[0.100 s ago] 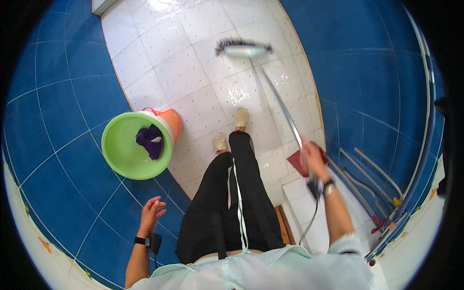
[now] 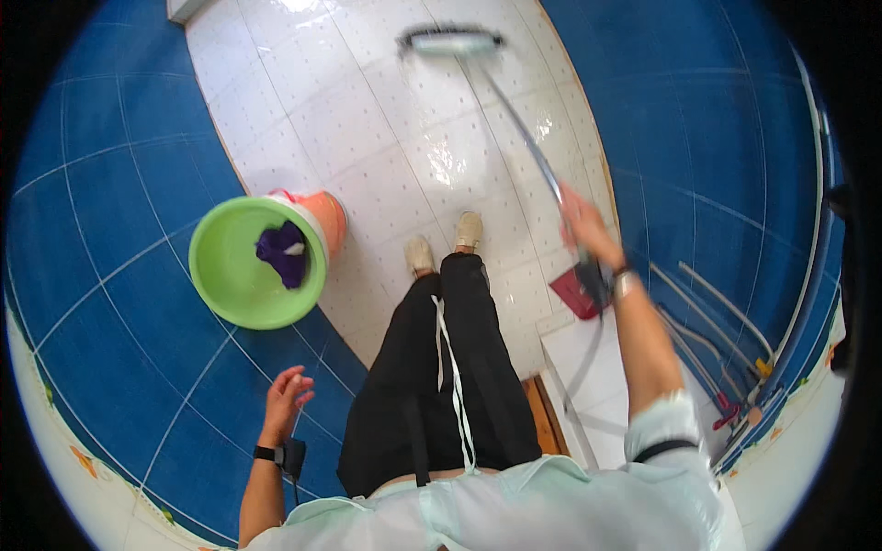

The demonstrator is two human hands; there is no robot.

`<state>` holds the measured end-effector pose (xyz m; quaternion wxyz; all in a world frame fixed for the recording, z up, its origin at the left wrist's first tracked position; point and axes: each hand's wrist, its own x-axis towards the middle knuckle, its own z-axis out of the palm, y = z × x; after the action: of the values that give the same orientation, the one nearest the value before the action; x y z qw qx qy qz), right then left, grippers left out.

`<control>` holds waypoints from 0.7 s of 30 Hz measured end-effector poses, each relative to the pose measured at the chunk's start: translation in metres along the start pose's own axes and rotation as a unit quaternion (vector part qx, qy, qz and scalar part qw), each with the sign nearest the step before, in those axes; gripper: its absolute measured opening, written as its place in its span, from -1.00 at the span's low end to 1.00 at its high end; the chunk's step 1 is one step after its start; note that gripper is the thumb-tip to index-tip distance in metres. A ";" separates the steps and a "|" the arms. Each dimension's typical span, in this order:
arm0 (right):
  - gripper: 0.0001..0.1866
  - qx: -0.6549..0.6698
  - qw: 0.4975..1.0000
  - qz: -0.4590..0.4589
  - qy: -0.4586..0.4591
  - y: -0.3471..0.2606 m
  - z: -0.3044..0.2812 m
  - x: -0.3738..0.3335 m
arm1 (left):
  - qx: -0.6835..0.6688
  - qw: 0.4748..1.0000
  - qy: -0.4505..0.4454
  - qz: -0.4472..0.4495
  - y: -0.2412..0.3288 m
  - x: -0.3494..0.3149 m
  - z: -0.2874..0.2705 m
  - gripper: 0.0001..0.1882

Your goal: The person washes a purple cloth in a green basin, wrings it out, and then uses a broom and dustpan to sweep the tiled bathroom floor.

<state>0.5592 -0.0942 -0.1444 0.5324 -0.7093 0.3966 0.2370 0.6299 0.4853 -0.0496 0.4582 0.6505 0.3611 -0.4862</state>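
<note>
My right hand (image 2: 590, 228) is closed around the silver handle of a long mop (image 2: 524, 138). The mop's wide white head, with its dark shaggy edge, lies on the wet tiled floor (image 2: 367, 119) at the far end and is smeared by motion. My left hand (image 2: 287, 397) hangs at the lower left with loosely bent fingers, holding nothing. Nearest to it is a light green basin (image 2: 211, 266), with a purple cloth (image 2: 283, 253) inside.
Under the basin's right side stands an orange and white bucket (image 2: 331, 220). Blue tiled walls rise on both sides. A red dustpan (image 2: 577, 292) sits below my right hand. Several long handles (image 2: 721, 308) lean at the right, beside a white tiled ledge (image 2: 588, 367).
The mop head has slid farther away, toward the top of the view. My right hand has moved forward with the handle, and my right arm is straighter.
</note>
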 end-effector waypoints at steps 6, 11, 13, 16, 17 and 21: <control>-0.47 0.080 0.995 -0.058 -0.001 -0.021 -0.006 0.083 | -0.016 0.995 0.050 0.083 -0.032 -0.019 -0.021 -0.65; -0.50 0.075 0.995 0.000 0.071 0.082 -0.001 -0.091 | -0.036 0.993 0.101 -0.038 -0.120 -0.024 -0.009 -0.67; -0.49 0.122 0.987 0.087 0.061 0.127 -0.005 -0.181 | -0.038 0.994 0.062 -0.084 -0.155 -0.027 0.005 -0.68; -0.50 0.109 0.977 0.170 0.066 0.191 -0.008 -0.301 | -0.021 0.993 0.026 -0.112 -0.189 -0.033 0.028 -0.71; -0.49 0.122 0.970 0.201 0.059 0.207 -0.008 -0.335 | -0.020 0.993 0.016 -0.111 -0.194 -0.036 0.037 -0.71; -0.47 0.148 0.945 0.288 0.040 0.256 -0.006 -0.423 | 0.004 0.994 -0.003 -0.109 -0.192 -0.036 0.070 -0.70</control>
<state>0.1077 0.0009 0.0338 0.5238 -0.4867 0.6360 0.2902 0.4239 0.4796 -0.0691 0.4014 0.6076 0.4263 -0.5366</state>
